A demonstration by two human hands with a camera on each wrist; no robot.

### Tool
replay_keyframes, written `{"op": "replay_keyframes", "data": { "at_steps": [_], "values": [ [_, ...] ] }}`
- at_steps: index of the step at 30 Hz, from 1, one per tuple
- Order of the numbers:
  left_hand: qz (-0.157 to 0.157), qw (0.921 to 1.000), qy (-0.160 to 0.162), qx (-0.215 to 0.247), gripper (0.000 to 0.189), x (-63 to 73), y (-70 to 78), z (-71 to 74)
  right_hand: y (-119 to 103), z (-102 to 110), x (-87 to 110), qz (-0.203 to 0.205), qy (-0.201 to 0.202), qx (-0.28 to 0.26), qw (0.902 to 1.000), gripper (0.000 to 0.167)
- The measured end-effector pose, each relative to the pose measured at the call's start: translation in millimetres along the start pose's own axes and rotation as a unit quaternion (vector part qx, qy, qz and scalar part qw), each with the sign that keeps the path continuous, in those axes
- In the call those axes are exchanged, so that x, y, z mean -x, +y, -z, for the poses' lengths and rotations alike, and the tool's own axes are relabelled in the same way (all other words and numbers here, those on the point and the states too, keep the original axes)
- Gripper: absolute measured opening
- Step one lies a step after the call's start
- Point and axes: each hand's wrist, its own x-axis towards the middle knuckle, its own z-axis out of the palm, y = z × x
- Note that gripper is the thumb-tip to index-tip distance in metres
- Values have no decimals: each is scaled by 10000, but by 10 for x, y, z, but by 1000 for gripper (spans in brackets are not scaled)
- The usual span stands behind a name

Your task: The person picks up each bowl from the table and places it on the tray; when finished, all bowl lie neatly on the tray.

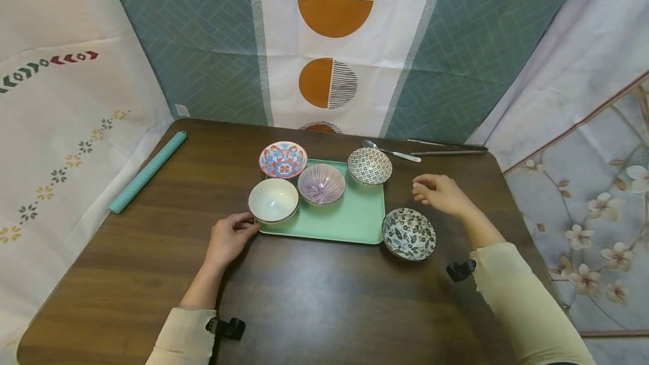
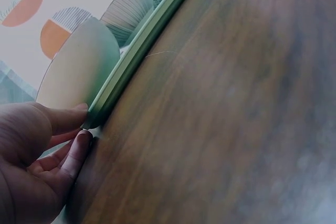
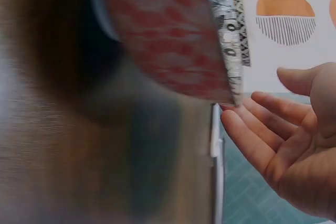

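Note:
At the near left corner of the light green tray (image 1: 350,220), my left hand (image 1: 230,239) pinches the rim; the left wrist view shows the thumb above and fingers beneath. Right beside that hand, a white bowl (image 1: 274,200) stands on the tray. A purple-streaked bowl (image 1: 321,183) sits next to it. Behind, a red-and-blue patterned bowl (image 1: 283,160) and a lattice-patterned bowl (image 1: 369,166) stand at the tray's far corners. My right hand (image 1: 442,193) holds nothing, its fingers loosely bent. Nearest to it is a black-and-white leaf-patterned bowl (image 1: 408,234) at the tray's near right corner.
Behind the tray lies a spoon (image 1: 400,155) with a patterned handle. Long thin tongs-like metal pieces (image 1: 451,148) lie at the far right edge. A teal rolled-up item (image 1: 148,172) rests along the table's left side. Hanging cloths (image 1: 213,61) surround the brown table (image 1: 324,297).

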Motion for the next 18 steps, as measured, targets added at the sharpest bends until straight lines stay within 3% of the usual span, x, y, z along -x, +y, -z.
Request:
{"op": "replay_keyframes", "data": {
  "at_steps": [15,18],
  "values": [
    [-26,10000,49,-17,33,-2,-11,-4,344,-280,328,583,185,794,9950,47],
    [-34,10000,55,-23,33,-2,-10,-4,388,-308,371,623,400,905,9931,41]
  ]
}}
